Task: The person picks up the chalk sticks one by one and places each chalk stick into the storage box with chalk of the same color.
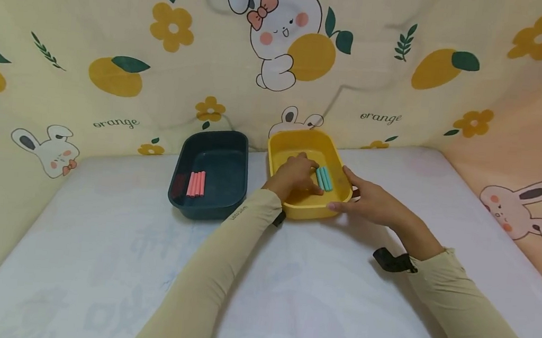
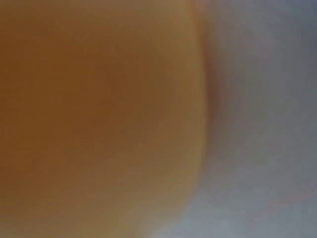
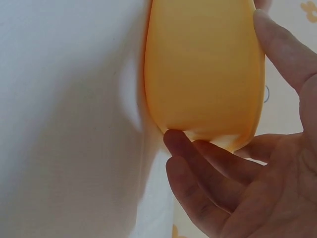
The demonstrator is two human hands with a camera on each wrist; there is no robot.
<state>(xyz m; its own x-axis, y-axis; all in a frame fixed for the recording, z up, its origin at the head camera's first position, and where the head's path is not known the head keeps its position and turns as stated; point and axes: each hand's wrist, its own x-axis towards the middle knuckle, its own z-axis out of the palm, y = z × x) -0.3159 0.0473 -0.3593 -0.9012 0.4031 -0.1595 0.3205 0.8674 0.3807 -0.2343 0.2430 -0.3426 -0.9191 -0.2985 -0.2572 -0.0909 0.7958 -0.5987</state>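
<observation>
My left hand reaches into a yellow plastic box. Its forefinger and thumb pinch the leftmost of a few teal chalk sticks from its two ends, at the box's right side. My right hand grips the box's near right corner. In the right wrist view, its thumb lies along one rim while other fingers curl at the box's end wall. Left of the yellow box stands a dark blue box with several pink chalk sticks lying side by side. The left wrist view is a blur of yellow wall.
A white cloth covers the table under both boxes. Close behind them hangs a patterned curtain with rabbits and oranges, and another panel borders the table on the right.
</observation>
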